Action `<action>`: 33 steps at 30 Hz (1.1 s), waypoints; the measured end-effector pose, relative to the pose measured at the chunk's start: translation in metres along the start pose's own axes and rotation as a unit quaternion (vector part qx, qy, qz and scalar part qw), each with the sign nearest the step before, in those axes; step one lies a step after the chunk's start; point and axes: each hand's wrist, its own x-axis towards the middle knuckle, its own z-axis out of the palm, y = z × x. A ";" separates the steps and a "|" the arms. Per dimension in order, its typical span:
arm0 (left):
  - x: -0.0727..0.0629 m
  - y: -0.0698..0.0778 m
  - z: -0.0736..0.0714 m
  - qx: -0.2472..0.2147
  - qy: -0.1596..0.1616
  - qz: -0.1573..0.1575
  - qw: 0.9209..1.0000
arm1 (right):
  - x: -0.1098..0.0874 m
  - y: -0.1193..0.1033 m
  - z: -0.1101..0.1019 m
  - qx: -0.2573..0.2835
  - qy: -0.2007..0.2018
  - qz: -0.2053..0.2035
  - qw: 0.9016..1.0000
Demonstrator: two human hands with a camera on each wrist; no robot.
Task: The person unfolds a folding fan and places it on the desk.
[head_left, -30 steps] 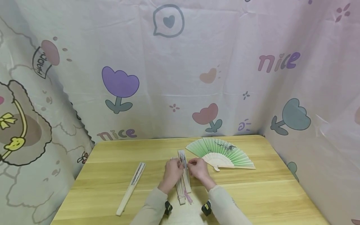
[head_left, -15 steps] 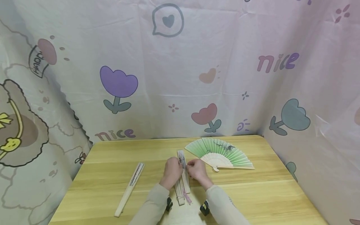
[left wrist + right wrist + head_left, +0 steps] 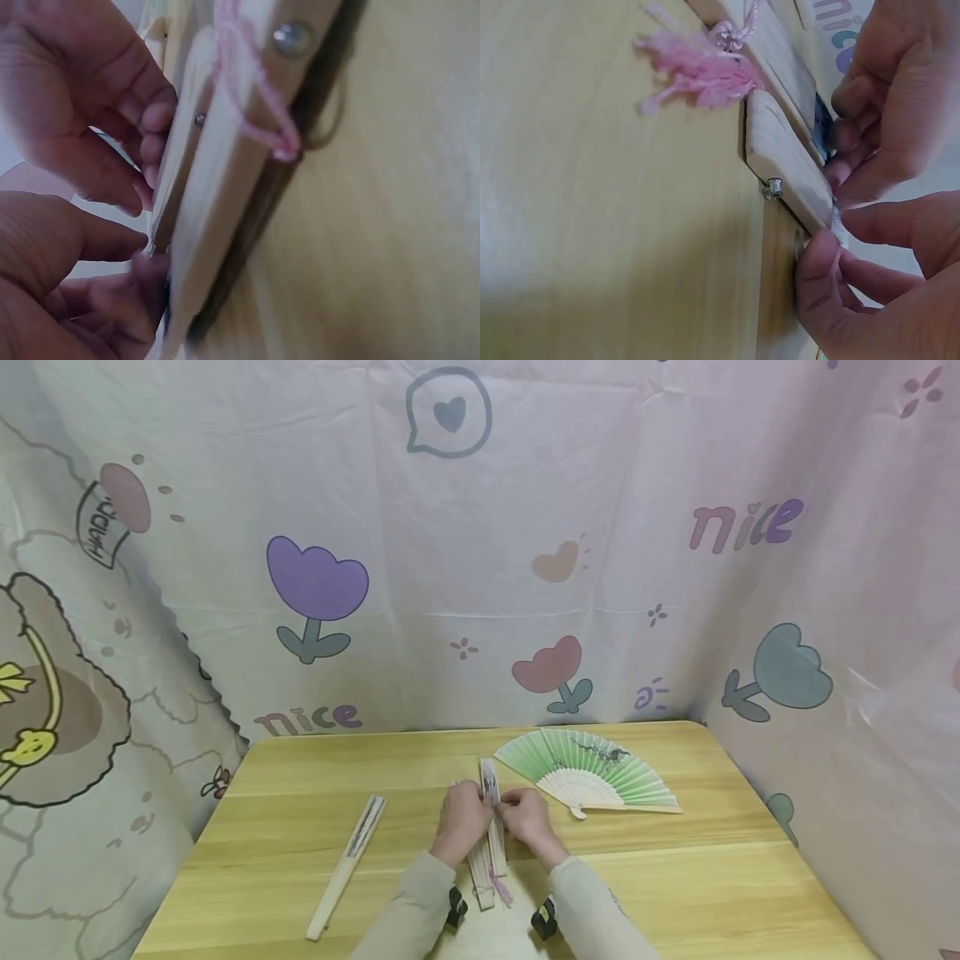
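Two folded fans lie side by side, lengthwise, at the table's middle. My left hand (image 3: 463, 814) reaches across the left folded fan (image 3: 481, 881) and pinches the right folded fan (image 3: 497, 853) near its middle. From the other side my right hand (image 3: 525, 814) pinches that same fan's edge between thumb and fingers, close to the left fingertips. In the right wrist view, a metal rivet (image 3: 774, 187) shows at the right fan's near end. A pink tassel (image 3: 705, 75) hangs from the left fan's end. The left fan's far part is mostly hidden under my left hand.
An open green fan (image 3: 592, 768) with a dark branch print lies spread at the back right. A third folded fan (image 3: 347, 867) lies at an angle on the left. The wooden table (image 3: 712, 877) meets a patterned cloth (image 3: 450, 568) behind.
Both hands' fingertips have come together on the right folded fan, the left hand moving slightly right. That fan's far end has shifted a little to the right.
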 end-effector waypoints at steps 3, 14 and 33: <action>0.000 0.002 0.000 -0.024 0.006 0.005 1.000 | 0.000 -0.002 -0.001 -0.011 0.022 -0.006 1.000; 0.003 0.000 -0.002 -0.194 -0.016 -0.035 0.980 | 0.001 -0.007 -0.008 0.075 0.053 -0.005 0.996; 0.004 0.012 -0.031 -0.267 -0.064 0.021 0.961 | -0.004 -0.027 -0.030 0.224 0.002 0.009 0.975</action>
